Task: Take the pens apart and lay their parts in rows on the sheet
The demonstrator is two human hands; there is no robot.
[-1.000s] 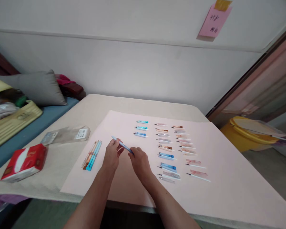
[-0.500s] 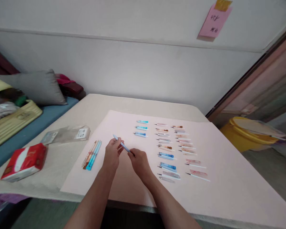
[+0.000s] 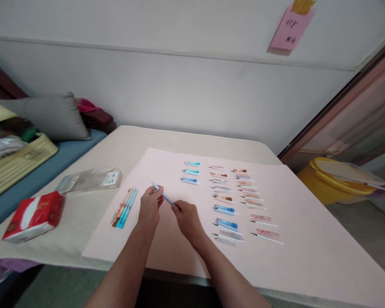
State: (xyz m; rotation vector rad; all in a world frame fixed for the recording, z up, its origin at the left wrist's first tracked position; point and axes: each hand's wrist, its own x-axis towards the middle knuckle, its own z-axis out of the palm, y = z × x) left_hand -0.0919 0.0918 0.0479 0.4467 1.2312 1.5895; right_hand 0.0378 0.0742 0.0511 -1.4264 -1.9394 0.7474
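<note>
My left hand (image 3: 149,208) and my right hand (image 3: 187,218) together hold a light blue pen (image 3: 164,196) above the pink sheet (image 3: 291,252). The left fingers pinch its upper part, and the right fingers pinch its lower end. Left of my hands, a small bundle of blue and orange pens (image 3: 124,207) lies on the sheet. To the right, several rows of pen parts (image 3: 231,199) in blue, brown and pink are laid out, with thin white refills among them.
A clear plastic packet (image 3: 89,181) and a red tissue pack (image 3: 34,216) lie on the beige table (image 3: 128,141) to the left. A grey pillow (image 3: 49,117) sits on a blue bed. A yellow bucket (image 3: 336,182) stands at the right. Pink notes (image 3: 290,30) hang on the wall.
Both hands stay closed on the blue pen, which has hardly moved. The view has shifted slightly.
</note>
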